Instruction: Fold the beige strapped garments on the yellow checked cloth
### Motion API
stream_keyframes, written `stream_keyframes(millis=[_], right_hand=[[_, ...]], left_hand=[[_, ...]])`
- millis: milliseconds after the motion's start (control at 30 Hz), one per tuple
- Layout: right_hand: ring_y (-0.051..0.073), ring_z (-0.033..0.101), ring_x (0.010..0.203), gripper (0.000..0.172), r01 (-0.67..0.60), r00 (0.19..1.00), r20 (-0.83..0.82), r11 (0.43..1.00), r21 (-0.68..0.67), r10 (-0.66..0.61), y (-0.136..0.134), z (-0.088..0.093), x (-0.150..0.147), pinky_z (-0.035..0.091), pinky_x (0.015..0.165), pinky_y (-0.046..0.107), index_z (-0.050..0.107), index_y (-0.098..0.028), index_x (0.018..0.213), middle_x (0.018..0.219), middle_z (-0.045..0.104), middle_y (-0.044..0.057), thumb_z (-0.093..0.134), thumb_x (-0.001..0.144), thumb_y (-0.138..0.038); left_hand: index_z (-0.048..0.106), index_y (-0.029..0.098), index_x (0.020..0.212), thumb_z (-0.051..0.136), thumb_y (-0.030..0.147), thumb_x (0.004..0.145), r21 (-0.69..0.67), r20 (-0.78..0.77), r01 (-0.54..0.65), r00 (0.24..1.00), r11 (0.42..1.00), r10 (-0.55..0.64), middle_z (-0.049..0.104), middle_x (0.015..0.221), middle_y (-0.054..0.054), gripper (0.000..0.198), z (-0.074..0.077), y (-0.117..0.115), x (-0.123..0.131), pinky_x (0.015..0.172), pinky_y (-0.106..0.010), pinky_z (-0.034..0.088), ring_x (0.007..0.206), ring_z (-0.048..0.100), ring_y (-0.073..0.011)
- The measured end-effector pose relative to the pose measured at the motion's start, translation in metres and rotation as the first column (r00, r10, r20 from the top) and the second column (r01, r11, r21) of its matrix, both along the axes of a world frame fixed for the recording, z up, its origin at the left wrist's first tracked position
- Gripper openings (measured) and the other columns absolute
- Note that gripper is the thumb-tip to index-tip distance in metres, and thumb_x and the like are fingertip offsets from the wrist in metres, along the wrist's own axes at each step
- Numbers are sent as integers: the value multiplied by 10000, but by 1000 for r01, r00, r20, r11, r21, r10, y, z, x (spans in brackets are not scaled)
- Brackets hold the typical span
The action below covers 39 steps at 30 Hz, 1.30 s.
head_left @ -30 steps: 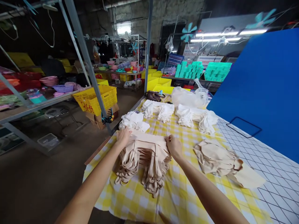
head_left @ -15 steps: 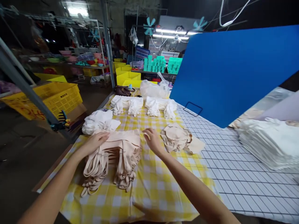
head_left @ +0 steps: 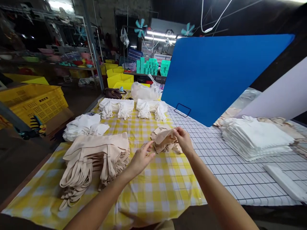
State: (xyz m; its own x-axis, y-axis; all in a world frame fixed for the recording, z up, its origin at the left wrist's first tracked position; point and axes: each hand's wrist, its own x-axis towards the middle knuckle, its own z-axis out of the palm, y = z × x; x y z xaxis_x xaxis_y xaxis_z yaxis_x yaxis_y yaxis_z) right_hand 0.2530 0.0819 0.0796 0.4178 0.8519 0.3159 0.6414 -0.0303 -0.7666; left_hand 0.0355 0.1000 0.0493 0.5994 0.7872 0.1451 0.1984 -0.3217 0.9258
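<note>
My right hand pinches the top of a small pile of beige fabric pieces on the yellow checked tablecloth. My left hand hovers just left of that pile with its fingers spread and loosely curled, holding nothing. To the left lies a thick stack of beige garments with straps. A white fabric bundle sits behind that stack.
Folded white pieces and a clear plastic bag lie at the far end. A blue board leans over the white grid-patterned surface. A stack of white fabric is on the right. Yellow crates stand left.
Both hands left the strapped beige stack and moved right. My right hand took hold of the small beige pile; my left hand came up beside it. The view turned right.
</note>
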Motion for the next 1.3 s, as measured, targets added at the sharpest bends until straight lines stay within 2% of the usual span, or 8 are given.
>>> stream_keyframes(millis=[233,467,567,733,900,1100,1233,1300], right_hand=[[103,472,558,263,-209,872,-403,956,206,278,-43,67,-23,400,536,229,539,-199,735,626,519,-33,616,722,-450],[103,462,522,241,-202,824,-484,951,235,295,-50,87,-36,407,501,232,499,-234,746,634,483,-38,600,701,-448],[105,480,543,231,-149,843,-485,967,209,234,-35,70,-21,426,536,243,486,-227,740,652,495,-34,567,714,-442],[135,505,588,89,106,983,-131,980,-169,-129,-21,0,0,420,562,272,504,-195,710,661,544,1,519,707,-282],[156,561,603,13,-117,991,-98,942,-316,90,-36,-53,-31,430,592,280,587,-178,653,668,611,31,580,651,-189],[165,577,839,424,-454,888,-27,863,-221,460,-37,-59,-64,439,650,260,583,-245,1070,1180,551,56,578,652,-177],[154,523,640,92,-466,872,25,844,-264,489,-30,-54,-62,389,613,271,594,-197,738,723,610,16,513,695,-206],[150,490,599,107,-431,892,22,864,-261,452,-30,-49,-58,362,581,266,544,-192,663,609,545,1,482,727,-252]], left_hand=[[332,196,1326,701,354,655,-20,138,-12,990,1000,14,462,1270,-143,782,-3,-15,47,951,-417,394,1153,460,-276],[534,212,1136,647,237,653,452,-111,57,994,890,-7,537,1158,-89,497,8,-21,27,915,-380,389,1066,490,-263],[629,172,789,500,192,749,363,-175,90,984,928,-27,622,885,-58,136,6,-17,19,743,-294,424,837,569,-202],[592,151,608,427,192,777,72,-290,-4,957,997,25,544,555,0,240,-15,-5,11,533,-228,325,562,501,-145],[603,141,643,425,151,784,8,-368,-75,927,997,73,551,585,2,227,-41,2,4,540,-216,292,581,473,-126],[522,136,523,578,358,747,37,-308,-141,940,989,146,329,458,65,319,-39,10,-1,491,-221,206,497,326,-87],[518,132,512,604,356,737,122,-253,-61,963,991,91,330,458,68,329,-20,17,-8,487,-221,199,492,327,-78],[560,131,550,544,328,791,178,-307,-12,949,984,68,414,478,48,312,-9,18,-11,494,-218,230,504,384,-90]])
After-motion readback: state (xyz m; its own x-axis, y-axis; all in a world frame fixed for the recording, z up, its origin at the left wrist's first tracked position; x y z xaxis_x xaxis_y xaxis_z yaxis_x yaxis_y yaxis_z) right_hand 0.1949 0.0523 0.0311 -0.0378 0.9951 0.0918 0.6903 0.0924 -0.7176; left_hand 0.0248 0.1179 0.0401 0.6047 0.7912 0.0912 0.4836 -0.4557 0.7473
